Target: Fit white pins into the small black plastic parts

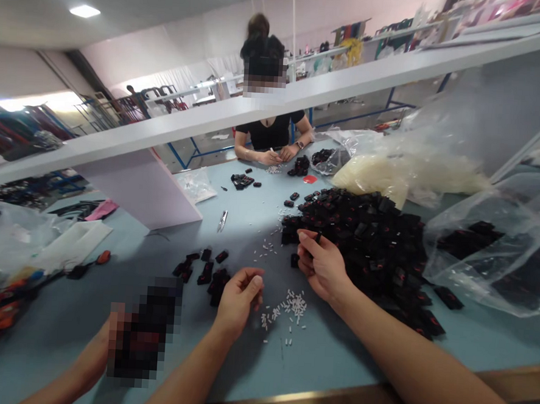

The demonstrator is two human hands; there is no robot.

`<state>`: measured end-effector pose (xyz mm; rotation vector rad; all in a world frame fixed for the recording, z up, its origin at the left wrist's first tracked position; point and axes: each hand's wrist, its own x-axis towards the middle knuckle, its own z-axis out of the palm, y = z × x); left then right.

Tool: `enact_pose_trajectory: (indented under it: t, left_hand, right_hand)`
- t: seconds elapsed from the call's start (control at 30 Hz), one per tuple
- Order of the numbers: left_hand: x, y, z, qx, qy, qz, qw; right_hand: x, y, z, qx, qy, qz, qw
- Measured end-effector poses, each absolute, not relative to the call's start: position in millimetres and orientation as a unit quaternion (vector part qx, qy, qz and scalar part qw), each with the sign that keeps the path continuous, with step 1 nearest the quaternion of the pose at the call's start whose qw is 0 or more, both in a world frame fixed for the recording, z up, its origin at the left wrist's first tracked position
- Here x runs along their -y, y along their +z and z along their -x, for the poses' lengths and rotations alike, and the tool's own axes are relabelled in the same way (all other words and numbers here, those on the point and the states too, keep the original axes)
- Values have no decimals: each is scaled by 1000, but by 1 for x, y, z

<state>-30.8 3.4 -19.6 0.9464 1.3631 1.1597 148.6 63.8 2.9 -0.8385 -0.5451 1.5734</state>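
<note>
My right hand (323, 266) rests at the near edge of a big heap of small black parts with red marks (368, 238). Its fingers are curled round one black part held at the fingertips. My left hand (241, 298) hovers over the blue table (334, 346), fingers curled in with thumb against forefinger; what they pinch is too small to make out. A scatter of tiny white pins (288, 307) lies just right of it, between both hands. A small cluster of black parts (208, 274) sits just left of my left hand.
A third forearm (81, 367) comes in at bottom left, holding a blurred dark object. A person in black (269, 132) sits across the table handling small parts. Clear plastic bags (487, 246) lie at the right, a white bagged heap (391, 173) behind, and tweezers (222, 220) mid-table.
</note>
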Motion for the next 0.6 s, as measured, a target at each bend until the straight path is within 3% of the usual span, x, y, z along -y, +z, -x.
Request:
enact_pose_trajectory:
  t: [0.2, 0.37, 0.6]
  left_hand:
    - [-5, -16, 37, -622, 448, -475, 433]
    - [-10, -11, 52, -660, 423, -572, 243]
    - [-15, -6, 69, -695, 219, -683, 46]
  right_hand:
    - [-56, 6, -144, 292, 681, 382, 553]
    - [-56, 6, -144, 348, 655, 390, 545]
    - [-57, -1, -148, 479, 590, 406, 508]
